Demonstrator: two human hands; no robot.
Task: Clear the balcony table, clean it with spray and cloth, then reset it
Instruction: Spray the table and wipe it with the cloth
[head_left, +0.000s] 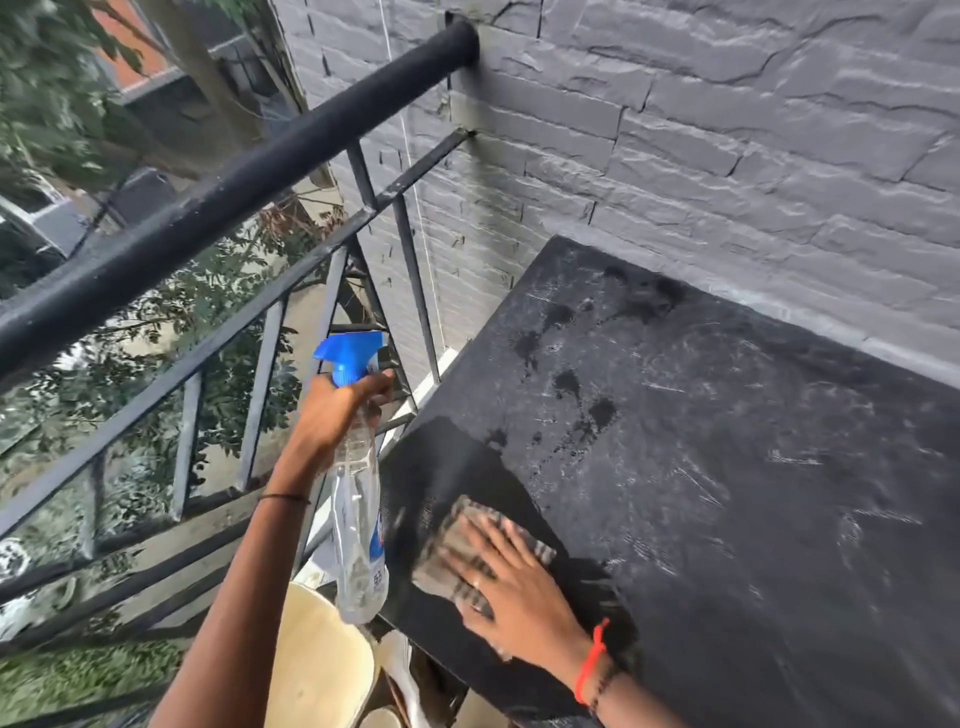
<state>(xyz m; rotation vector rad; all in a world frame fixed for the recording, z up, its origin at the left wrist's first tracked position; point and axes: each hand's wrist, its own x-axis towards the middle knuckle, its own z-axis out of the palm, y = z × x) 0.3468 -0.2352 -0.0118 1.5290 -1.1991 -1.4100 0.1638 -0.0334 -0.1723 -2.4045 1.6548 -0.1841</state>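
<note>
The black balcony table (727, 467) fills the right half of the view; its top is dusty with pale scratches and dark wet spots. My left hand (332, 410) grips a clear spray bottle (358, 519) with a blue trigger head, held upright just off the table's left edge. My right hand (514, 582) lies flat with fingers spread on a checked brown-grey cloth (457, 551), pressing it onto the table's near left corner. A dark, wiped, wet patch surrounds the cloth.
A black metal railing (208, 208) runs along the left, with trees and ground below. A grey brick wall (727, 130) backs the table. A cream-coloured round chair seat (322, 670) sits below the table's left corner.
</note>
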